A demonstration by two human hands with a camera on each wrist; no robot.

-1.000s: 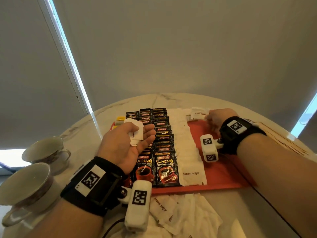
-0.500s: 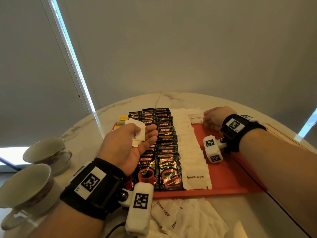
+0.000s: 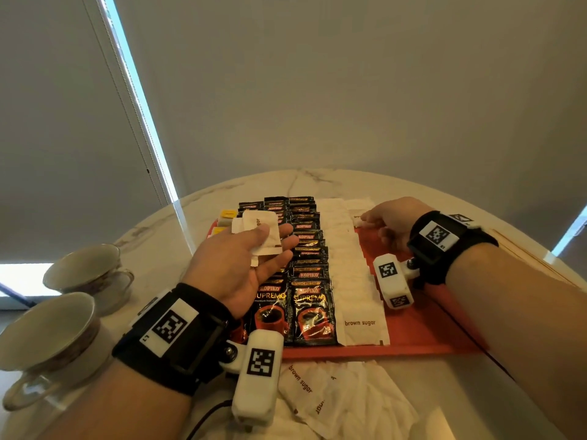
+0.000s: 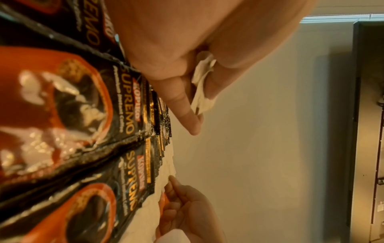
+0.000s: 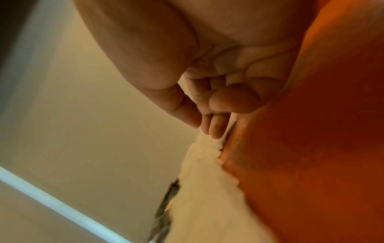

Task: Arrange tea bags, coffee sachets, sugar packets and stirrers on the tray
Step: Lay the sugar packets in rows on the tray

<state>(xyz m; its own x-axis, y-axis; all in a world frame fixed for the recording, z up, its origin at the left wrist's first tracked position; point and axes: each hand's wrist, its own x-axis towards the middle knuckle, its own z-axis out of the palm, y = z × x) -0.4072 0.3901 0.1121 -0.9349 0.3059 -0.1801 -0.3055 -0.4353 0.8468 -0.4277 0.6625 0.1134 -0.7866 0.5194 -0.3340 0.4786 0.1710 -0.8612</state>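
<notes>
A red tray carries columns of black coffee sachets and one overlapping column of white brown-sugar packets. Yellow tea bags sit at its far left corner. My left hand hovers palm-up over the sachets, thumb holding several sugar packets against the fingers; the left wrist view shows them pinched. My right hand is at the tray's far end, its thumb and fingertips meeting on a single sugar packet lying beside the top of the sugar column.
Loose sugar packets lie on the marble table in front of the tray. Two teacups stand at the left. Pale wooden sticks lie right of the tray, behind my right forearm. The tray's right half is bare.
My right hand lowered its sugar packet onto the far end of the tray beside the sugar column. The left hand stayed put with its packets.
</notes>
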